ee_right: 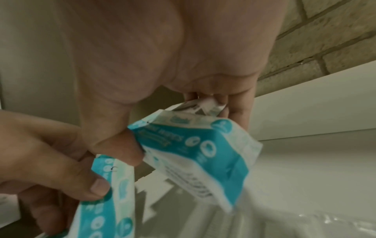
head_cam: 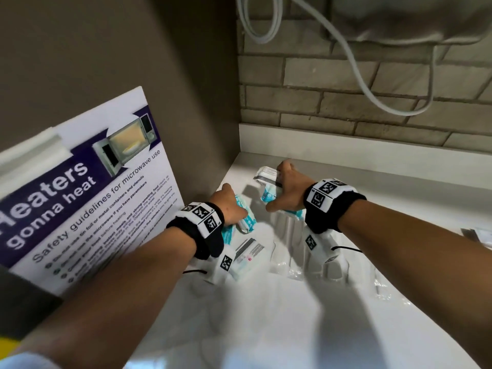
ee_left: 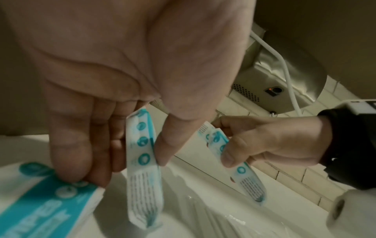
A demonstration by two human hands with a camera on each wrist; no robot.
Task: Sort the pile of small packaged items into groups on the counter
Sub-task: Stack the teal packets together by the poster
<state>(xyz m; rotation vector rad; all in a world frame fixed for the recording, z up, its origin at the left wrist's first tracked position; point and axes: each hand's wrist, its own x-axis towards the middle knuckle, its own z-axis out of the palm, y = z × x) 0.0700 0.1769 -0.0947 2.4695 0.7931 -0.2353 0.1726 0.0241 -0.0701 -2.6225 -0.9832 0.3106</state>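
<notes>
Both hands hover over the white counter (head_cam: 266, 328), in its back left corner. My left hand (head_cam: 234, 211) pinches a flat teal-and-white packet (ee_left: 142, 153) between thumb and fingers. Under that hand lies another teal packet (ee_left: 40, 201), and its little finger touches it. A short way to the right, my right hand (head_cam: 279, 193) grips a similar teal packet (ee_right: 193, 153) under the thumb, together with a grey-white packet (ee_right: 203, 104) against the fingers. A white packet with a barcode (head_cam: 247, 251) lies on the counter below my left wrist.
A microwave safety poster (head_cam: 93, 195) leans against the left wall. Crumpled clear plastic wrap (head_cam: 292, 251) lies under my right wrist. A white cable (head_cam: 372, 97) hangs on the brick wall behind. More small packets (head_cam: 479, 235) sit at the right edge.
</notes>
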